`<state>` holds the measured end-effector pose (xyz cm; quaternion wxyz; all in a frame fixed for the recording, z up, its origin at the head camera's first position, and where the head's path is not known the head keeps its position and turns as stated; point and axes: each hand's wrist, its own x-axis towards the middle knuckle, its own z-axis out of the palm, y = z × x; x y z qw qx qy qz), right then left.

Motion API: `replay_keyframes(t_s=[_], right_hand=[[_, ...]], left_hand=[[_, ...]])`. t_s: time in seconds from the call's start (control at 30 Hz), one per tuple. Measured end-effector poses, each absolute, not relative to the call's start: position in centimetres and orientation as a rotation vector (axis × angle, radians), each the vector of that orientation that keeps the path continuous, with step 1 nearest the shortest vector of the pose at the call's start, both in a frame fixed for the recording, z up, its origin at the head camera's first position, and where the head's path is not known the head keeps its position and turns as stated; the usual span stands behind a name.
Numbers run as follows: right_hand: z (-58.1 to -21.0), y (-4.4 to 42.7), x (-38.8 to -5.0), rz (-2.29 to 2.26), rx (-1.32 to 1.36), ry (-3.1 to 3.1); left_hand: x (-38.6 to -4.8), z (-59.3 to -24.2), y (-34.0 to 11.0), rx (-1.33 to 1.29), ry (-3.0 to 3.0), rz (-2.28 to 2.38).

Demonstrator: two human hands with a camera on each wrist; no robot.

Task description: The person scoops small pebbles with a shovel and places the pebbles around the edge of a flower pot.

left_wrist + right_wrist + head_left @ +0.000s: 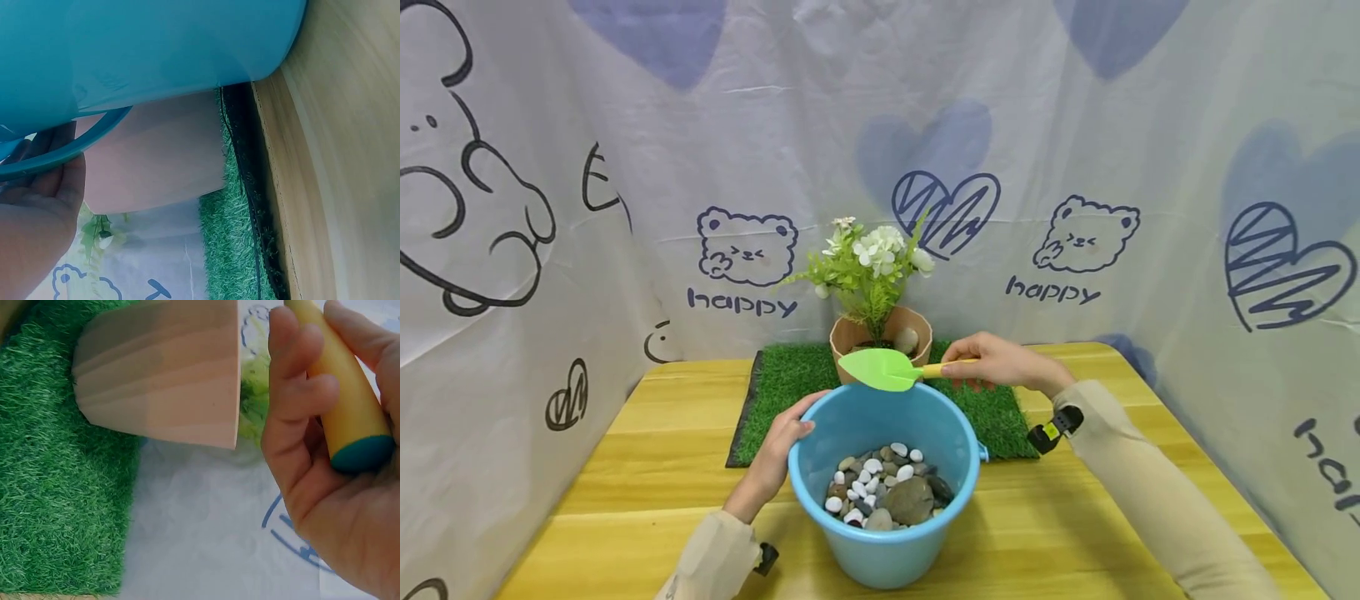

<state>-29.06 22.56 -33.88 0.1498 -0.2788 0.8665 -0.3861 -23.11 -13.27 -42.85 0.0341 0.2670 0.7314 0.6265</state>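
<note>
Table (655,458), one: yellowish wood-grain top in lighter and darker bands running roughly from left to right; far edge and both far corners in view, near edge out of frame. Mat (797,371), one: green artificial grass, dark border strip (247,144) along its left side; laid flat at the middle of the far edge, well apart from the left and right edges. Bucket (883,554), one: light blue, upright, between mat and near edge, roughly midway across.

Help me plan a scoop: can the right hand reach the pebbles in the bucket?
Probably yes: the open bucket leaves its pebbles uncovered, though the right hand, holding a trowel, would have to dip inside.
</note>
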Motion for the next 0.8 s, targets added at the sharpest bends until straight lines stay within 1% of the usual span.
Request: replay_keyframes(t_s=[0.43,0.8], right_hand=[[-33.8,22.3,-27.5,-1.017,-0.973,2.407],[-34.0,22.1,-26.6,-1.018,-0.950,2.547]], left_hand=[[-23.1,-43.1,-13.3,0.831,2.256,1.933],[-23.1,-43.1,-13.3,0.821,2.264,1.927]])
